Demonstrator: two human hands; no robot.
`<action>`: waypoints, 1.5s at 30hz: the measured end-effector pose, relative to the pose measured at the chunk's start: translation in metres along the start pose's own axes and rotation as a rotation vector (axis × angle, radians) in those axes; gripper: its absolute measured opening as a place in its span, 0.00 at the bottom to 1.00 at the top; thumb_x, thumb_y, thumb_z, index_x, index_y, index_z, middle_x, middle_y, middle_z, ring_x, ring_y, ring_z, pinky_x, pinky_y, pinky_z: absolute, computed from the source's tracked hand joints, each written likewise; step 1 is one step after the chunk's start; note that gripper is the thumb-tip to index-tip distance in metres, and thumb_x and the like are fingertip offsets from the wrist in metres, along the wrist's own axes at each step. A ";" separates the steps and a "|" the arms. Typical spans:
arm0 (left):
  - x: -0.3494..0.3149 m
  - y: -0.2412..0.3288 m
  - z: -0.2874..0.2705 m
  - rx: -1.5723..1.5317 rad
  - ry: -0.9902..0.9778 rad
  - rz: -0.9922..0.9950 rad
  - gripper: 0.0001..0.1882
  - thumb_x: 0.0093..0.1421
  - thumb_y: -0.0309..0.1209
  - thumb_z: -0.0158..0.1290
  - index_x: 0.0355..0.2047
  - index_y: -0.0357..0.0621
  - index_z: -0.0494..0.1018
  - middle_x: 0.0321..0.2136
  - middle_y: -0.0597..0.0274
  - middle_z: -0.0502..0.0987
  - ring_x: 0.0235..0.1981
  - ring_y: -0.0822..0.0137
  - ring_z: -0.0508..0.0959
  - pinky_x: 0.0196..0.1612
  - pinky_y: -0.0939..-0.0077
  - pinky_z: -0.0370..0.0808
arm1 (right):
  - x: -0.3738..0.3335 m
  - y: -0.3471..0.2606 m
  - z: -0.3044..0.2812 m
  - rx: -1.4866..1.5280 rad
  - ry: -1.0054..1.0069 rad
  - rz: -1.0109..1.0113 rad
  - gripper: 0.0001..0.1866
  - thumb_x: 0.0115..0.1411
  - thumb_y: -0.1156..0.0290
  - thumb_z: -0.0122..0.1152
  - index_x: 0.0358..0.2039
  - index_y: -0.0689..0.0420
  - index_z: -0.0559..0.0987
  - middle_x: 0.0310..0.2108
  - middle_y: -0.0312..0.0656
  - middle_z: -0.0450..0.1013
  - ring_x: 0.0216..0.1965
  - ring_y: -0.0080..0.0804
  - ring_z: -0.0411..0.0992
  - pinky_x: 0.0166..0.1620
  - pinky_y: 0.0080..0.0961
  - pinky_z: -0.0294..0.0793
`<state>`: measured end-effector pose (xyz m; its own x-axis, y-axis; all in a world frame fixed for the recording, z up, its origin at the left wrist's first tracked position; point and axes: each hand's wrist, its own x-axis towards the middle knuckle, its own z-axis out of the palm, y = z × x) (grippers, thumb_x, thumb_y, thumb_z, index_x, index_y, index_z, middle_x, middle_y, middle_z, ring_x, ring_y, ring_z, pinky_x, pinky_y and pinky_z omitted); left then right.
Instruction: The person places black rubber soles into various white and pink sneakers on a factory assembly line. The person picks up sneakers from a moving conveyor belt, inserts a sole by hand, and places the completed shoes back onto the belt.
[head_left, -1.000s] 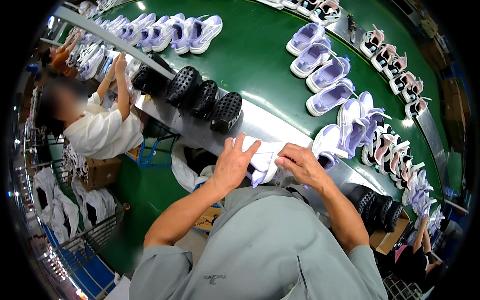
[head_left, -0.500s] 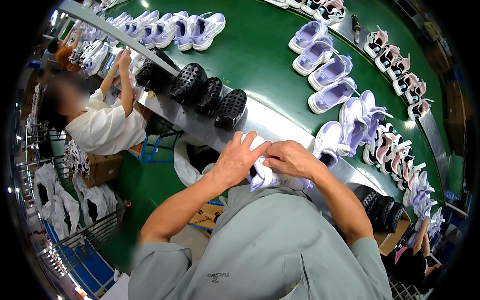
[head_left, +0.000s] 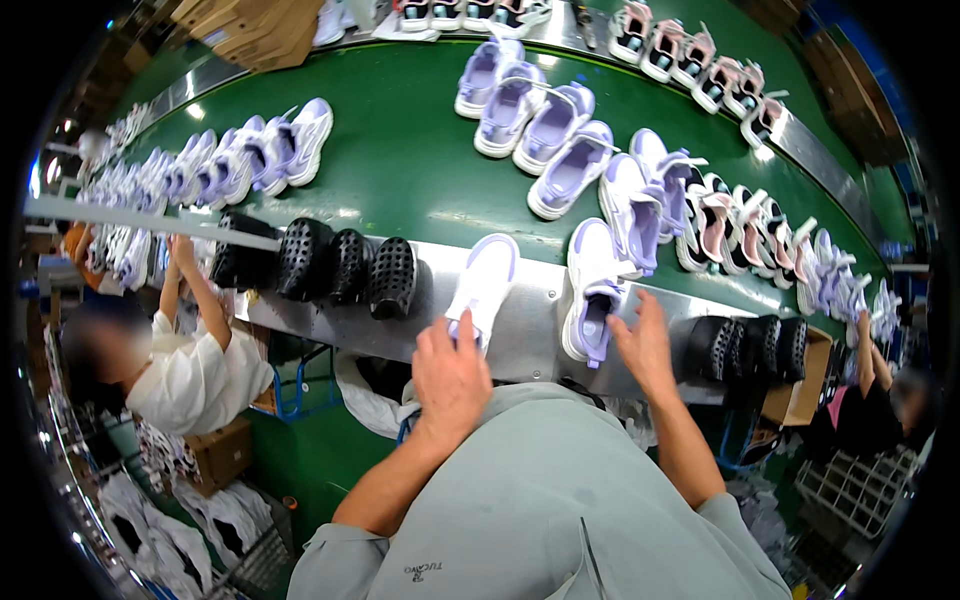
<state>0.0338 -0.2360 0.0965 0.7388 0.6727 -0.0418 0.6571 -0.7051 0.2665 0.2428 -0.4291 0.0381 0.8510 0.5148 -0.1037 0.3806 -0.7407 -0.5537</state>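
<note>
A white and lavender sneaker [head_left: 489,275] lies toe-away on the metal edge of the bench. My left hand [head_left: 452,372] has its fingers closed at the near end of it, covering part of its heel and opening. To the right, a second white and lavender sneaker [head_left: 588,262] rests with its toe pointing away and its opening toward me. My right hand [head_left: 643,345] is beside that sneaker's heel, thumb and fingers spread, with nothing in the grasp. Whether the thumb touches the sneaker I cannot tell.
Black perforated shoe-shaped forms [head_left: 392,278] stand left on the metal edge, more forms [head_left: 762,348] right. Lavender sneakers [head_left: 572,170] and black-pink sneakers [head_left: 735,225] line the green surface [head_left: 400,140]. A grey bar [head_left: 150,215] crosses at left. Co-workers in white [head_left: 205,375] and black [head_left: 860,425] flank me.
The sneaker that both hands held near my body now lies on the metal edge at my left hand. My hands have moved apart, the right one toward the second sneaker. The view has turned.
</note>
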 end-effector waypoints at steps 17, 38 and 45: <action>0.062 0.055 0.095 -0.590 -0.183 0.039 0.14 0.57 0.25 0.60 0.42 0.35 0.71 0.26 0.42 0.78 0.30 0.42 0.80 0.34 0.54 0.76 | -0.006 -0.011 0.028 0.075 -0.037 -0.659 0.13 0.47 0.79 0.60 0.36 0.55 0.79 0.43 0.42 0.73 0.45 0.45 0.70 0.44 0.39 0.74; 0.012 0.067 0.062 -0.232 0.171 0.607 0.07 0.54 0.28 0.61 0.32 0.38 0.77 0.31 0.54 0.74 0.35 0.51 0.73 0.41 0.57 0.70 | -0.055 -0.016 0.071 0.546 -0.064 0.105 0.13 0.59 0.69 0.62 0.28 0.65 0.69 0.28 0.57 0.69 0.32 0.59 0.69 0.37 0.48 0.69; 0.003 0.081 0.097 -0.270 0.129 0.230 0.18 0.58 0.40 0.63 0.23 0.35 0.77 0.25 0.50 0.76 0.32 0.49 0.72 0.38 0.56 0.68 | -0.068 -0.017 0.086 0.611 -0.048 0.046 0.10 0.61 0.72 0.57 0.32 0.65 0.69 0.31 0.59 0.68 0.34 0.61 0.69 0.38 0.50 0.69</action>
<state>0.1040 -0.3124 0.0245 0.8264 0.5381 0.1660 0.4001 -0.7685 0.4994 0.1471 -0.4147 -0.0162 0.8388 0.5178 -0.1680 0.0557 -0.3886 -0.9197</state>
